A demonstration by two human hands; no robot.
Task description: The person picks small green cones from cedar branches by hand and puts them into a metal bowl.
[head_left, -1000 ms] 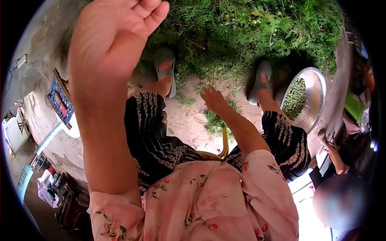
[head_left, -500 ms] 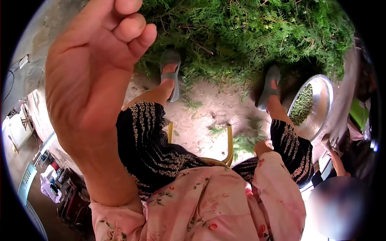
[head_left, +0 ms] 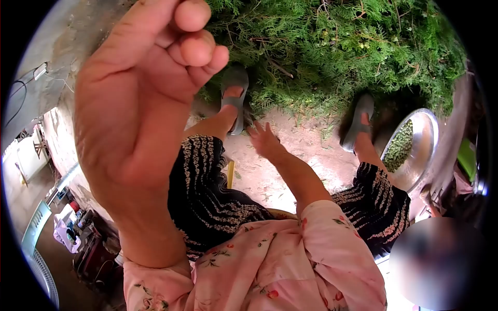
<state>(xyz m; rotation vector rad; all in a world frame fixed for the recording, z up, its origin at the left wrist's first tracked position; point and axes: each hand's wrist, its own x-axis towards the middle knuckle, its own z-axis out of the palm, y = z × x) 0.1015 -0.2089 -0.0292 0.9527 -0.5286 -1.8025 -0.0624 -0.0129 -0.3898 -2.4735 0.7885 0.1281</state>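
Observation:
Very close to the camera, my left hand (head_left: 140, 103) is raised with its palm side towards me. Its fingers are curled in, and its upper part meets the top edge of the view, so anything in its grip is hidden. Lower down, my right hand (head_left: 267, 142) reaches out between my knees, over the bare ground (head_left: 301, 140) near my left shoe (head_left: 236, 98). Its fingers are spread and I see nothing in them. A heap of green leafy branches (head_left: 337, 52) lies beyond both feet.
A metal basin (head_left: 425, 140) holding small green pieces (head_left: 399, 147) tilts beside my right shoe (head_left: 363, 122). Another person (head_left: 436, 259) is at the lower right. Stacked household things (head_left: 88, 243) and a light blue chair (head_left: 36, 223) are at the left.
My right hand has swung leftward and forward from beside my right knee, its fingers now spread. My left hand stays raised and curled. The whole view has shifted slightly.

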